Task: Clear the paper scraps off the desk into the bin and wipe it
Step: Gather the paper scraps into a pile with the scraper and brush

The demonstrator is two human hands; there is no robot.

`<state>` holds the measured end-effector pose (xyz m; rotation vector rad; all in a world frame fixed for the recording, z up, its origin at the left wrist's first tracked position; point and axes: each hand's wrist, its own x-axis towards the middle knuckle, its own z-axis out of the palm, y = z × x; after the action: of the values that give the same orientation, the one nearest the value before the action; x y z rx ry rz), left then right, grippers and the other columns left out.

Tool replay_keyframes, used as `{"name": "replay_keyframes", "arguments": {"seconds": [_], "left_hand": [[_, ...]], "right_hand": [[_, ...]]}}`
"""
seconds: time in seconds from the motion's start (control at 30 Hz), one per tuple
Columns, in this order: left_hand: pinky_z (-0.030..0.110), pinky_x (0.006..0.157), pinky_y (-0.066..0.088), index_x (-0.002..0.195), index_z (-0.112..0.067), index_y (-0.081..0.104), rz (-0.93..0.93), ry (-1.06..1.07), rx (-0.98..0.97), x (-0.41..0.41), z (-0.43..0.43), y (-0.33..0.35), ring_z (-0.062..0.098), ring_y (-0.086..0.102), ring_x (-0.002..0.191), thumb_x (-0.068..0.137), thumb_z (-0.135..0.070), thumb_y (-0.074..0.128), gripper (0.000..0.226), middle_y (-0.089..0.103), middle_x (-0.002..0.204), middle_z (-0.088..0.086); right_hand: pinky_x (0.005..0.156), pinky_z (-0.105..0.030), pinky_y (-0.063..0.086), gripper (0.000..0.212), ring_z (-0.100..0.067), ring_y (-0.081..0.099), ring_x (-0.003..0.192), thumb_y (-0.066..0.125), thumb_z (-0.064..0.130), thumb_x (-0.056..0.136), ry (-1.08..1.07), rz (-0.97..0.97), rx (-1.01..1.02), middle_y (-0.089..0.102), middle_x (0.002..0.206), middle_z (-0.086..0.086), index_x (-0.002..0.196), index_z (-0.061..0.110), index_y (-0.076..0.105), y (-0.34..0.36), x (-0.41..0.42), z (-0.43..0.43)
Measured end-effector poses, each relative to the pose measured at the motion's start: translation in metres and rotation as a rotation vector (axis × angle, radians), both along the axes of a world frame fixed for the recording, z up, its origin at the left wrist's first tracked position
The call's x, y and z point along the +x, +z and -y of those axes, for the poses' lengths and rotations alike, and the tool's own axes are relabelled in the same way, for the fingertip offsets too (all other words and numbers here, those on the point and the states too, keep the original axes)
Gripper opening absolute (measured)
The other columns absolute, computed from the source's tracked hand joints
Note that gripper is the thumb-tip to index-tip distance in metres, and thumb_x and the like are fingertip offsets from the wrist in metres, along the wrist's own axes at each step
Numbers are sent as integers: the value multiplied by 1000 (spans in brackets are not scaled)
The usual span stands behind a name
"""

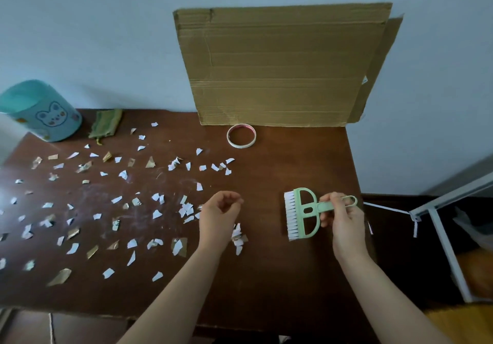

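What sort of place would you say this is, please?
Probably a home study corner: a dark wooden desk pushed against a plain wall, a small cartoon-printed bin on it, and a cardboard sheet leaning on the wall.

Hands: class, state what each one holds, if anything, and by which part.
The right hand holds the brush by its handle; the left hand holds nothing visible.
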<state>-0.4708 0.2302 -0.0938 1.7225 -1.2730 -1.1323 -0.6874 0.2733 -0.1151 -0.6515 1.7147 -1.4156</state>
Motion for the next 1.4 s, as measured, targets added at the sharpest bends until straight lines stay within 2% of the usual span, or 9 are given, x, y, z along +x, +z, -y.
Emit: {"name": "replay_keyframes", "arguments": {"seconds": [0.17,0.3,0.5,0.67,0.93,1.1,1.27,1.4], "left_hand": [[11,59,43,80,-27,67,48,97,17,45,6,3,4,64,74,79,-22,72,8,69,75,-9],[17,60,41,81,-25,63,94,119,37,71,11,4,5,61,73,73,-36,76,19,66,76,-8],[15,54,38,71,-23,62,216,126,5,92,16,2,4,58,65,77,-32,75,16,63,68,-11],[16,53,38,73,-25,65,282,101,9,105,20,-6,5,59,65,81,-32,70,13,64,68,-12],[10,55,37,77,-21,64,212,100,-10,113,26,-10,3,58,67,77,-25,75,12,64,69,-9],[7,60,40,85,-20,66,144,92,-11,114,28,-8,5,62,73,78,-14,73,11,67,75,-8],[11,70,46,94,-21,63,118,66,17,110,27,-4,-1,62,80,78,4,63,30,66,83,-14],[13,67,47,95,-23,60,91,39,15,103,24,-1,3,59,76,75,-4,72,30,63,84,-9]], "right_hand": [[52,-22,45,32,-3,56,52,48,28,95,28,-30,-24,63,61,6,71,22,67,9,22,10],[52,-24,44,33,-3,55,51,48,27,95,40,-36,-41,63,60,5,69,22,67,14,39,18],[52,-21,46,31,-4,59,52,49,32,95,40,-77,-21,66,64,5,72,22,67,18,56,23],[54,-21,47,29,-5,62,56,49,32,95,27,-103,3,69,69,7,74,21,66,19,64,23],[54,-20,47,31,-5,63,57,49,32,95,17,-119,15,69,71,7,71,28,68,20,69,20],[55,-22,47,30,-7,63,57,50,32,95,12,-136,28,70,71,6,73,22,67,18,70,21],[55,-23,47,28,-5,63,56,50,32,95,25,-147,36,69,70,7,77,18,66,18,69,23],[56,-21,47,27,-8,64,58,50,32,95,34,-148,43,69,69,6,78,19,66,21,67,24]]}}
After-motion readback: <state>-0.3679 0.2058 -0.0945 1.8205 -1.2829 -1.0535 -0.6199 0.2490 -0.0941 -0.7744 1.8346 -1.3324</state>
